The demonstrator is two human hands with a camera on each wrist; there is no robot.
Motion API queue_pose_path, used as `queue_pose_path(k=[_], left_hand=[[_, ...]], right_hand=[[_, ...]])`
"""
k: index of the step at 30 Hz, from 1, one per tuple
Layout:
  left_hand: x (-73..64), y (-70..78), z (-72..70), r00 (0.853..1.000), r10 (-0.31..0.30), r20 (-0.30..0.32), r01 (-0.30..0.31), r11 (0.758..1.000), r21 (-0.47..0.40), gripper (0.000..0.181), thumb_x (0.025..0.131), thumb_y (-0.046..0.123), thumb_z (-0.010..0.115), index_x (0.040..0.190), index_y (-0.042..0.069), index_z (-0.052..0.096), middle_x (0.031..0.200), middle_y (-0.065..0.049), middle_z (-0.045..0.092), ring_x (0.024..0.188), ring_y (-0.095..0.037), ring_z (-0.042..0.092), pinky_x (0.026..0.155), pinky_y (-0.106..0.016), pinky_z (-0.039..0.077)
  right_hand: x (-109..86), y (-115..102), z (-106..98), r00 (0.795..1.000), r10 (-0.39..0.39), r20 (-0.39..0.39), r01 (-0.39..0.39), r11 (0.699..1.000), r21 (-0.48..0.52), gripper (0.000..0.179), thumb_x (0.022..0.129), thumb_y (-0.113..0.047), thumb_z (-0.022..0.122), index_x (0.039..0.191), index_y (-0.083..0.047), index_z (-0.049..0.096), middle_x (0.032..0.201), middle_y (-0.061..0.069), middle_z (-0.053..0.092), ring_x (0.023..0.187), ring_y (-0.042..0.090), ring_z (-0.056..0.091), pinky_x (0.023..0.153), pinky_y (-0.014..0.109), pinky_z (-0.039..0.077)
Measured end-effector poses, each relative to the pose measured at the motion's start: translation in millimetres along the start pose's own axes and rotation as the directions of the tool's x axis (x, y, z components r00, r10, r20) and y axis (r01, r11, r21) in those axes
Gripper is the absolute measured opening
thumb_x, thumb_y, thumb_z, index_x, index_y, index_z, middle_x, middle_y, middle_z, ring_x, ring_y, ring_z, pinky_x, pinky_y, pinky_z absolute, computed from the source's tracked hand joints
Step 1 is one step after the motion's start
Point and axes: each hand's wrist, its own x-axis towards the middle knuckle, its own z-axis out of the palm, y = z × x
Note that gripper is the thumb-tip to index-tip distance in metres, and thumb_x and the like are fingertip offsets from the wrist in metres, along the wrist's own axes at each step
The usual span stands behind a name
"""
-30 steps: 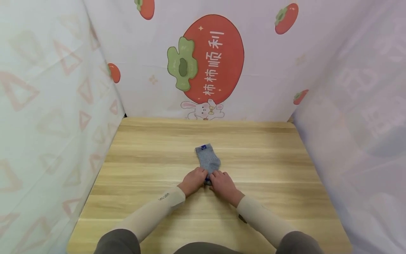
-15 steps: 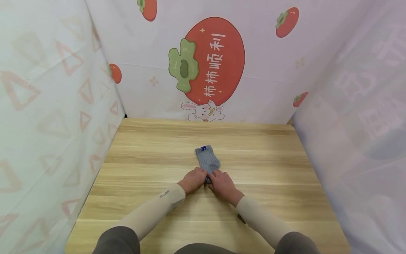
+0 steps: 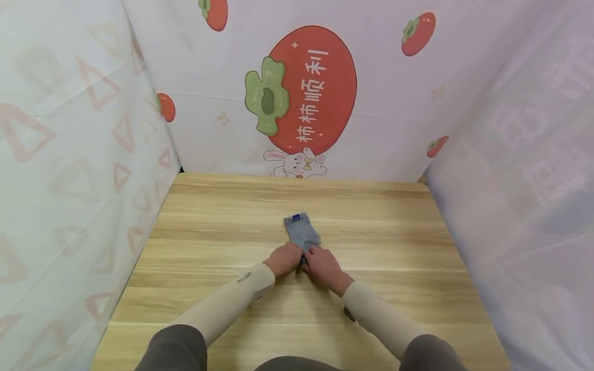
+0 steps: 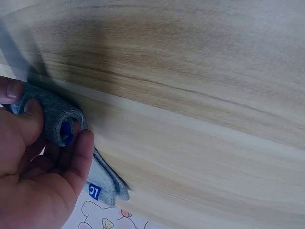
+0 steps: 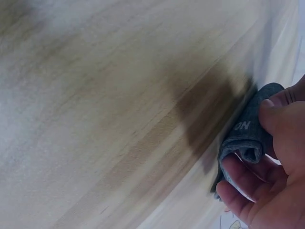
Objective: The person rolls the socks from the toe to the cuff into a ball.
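Observation:
A grey-blue ribbed sock [image 3: 301,231] with a blue label on its cuff lies on the wooden table, cuff toward the back wall. Its near end is rolled over, and the rolled end [image 4: 57,112] shows as a spiral in the left wrist view. My left hand [image 3: 284,260] grips the roll from the left, thumb on top and fingers round it. From the right, my right hand [image 3: 324,265] pinches the other side of the same roll [image 5: 250,126], where pale lettering shows. In the left wrist view a second fabric layer edges out beneath the cuff.
The wooden table [image 3: 223,216] stretches out around the sock on all sides. Behind it hangs a white cloth with a printed red persimmon [image 3: 325,93]; patterned cloths [image 3: 69,154] also hang at left and right.
Both hands have shifted slightly forward at the sock's near end, and a little less of the flat sock shows in front of them. The grip of both hands continues.

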Motion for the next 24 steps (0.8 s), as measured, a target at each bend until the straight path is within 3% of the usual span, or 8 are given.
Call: queue_pose_path(k=[5, 11, 16, 24], left_hand=[[2.9, 2.3, -1.6, 0.998, -0.058, 0.033, 0.058, 0.998, -0.009, 0.018, 0.101, 0.016, 0.06, 0.106, 0.004, 0.073, 0.1, -0.011, 0.07, 0.09, -0.023, 0.065, 0.077, -0.035, 0.058], [4.4, 0.4, -0.8, 0.998, -0.057, -0.014, 0.057, 0.998, 0.025, 0.023, 0.099, 0.024, 0.066, 0.105, 0.003, 0.074, 0.1, -0.012, 0.069, 0.088, -0.023, 0.063, 0.075, -0.035, 0.058], [4.5, -0.6, -3.8, 0.998, -0.059, 0.004, 0.058, 0.997, 0.041, 0.02, 0.1, 0.022, 0.064, 0.105, 0.005, 0.074, 0.101, -0.011, 0.07, 0.089, -0.023, 0.064, 0.075, -0.035, 0.057], [7.7, 1.1, -7.3, 0.993, -0.116, 0.027, 0.113, 0.99, 0.079, 0.013, 0.099, 0.021, 0.064, 0.095, 0.011, 0.072, 0.094, -0.007, 0.073, 0.084, -0.02, 0.067, 0.075, -0.038, 0.057]], right_hand=[[3.8, 2, 0, 1.0, 0.004, -0.02, -0.003, 0.998, 0.056, 0.025, 0.095, -0.028, 0.071, 0.101, -0.005, 0.067, 0.087, 0.007, 0.063, 0.081, 0.025, 0.062, 0.072, 0.043, 0.054], [8.2, 5, 2, 0.998, 0.007, -0.066, 0.002, 0.991, 0.131, 0.022, 0.094, -0.023, 0.071, 0.098, -0.006, 0.059, 0.09, 0.01, 0.067, 0.084, 0.03, 0.066, 0.075, 0.047, 0.055], [9.3, 7, 2, 0.997, -0.01, -0.082, 0.02, 0.993, 0.12, 0.023, 0.093, -0.024, 0.073, 0.095, -0.006, 0.059, 0.087, 0.01, 0.067, 0.081, 0.03, 0.066, 0.074, 0.047, 0.055], [14.9, 5, -3, 0.999, 0.052, 0.018, -0.054, 0.989, 0.135, 0.018, 0.095, -0.025, 0.071, 0.094, -0.008, 0.065, 0.086, 0.009, 0.069, 0.081, 0.027, 0.066, 0.077, 0.047, 0.056]])
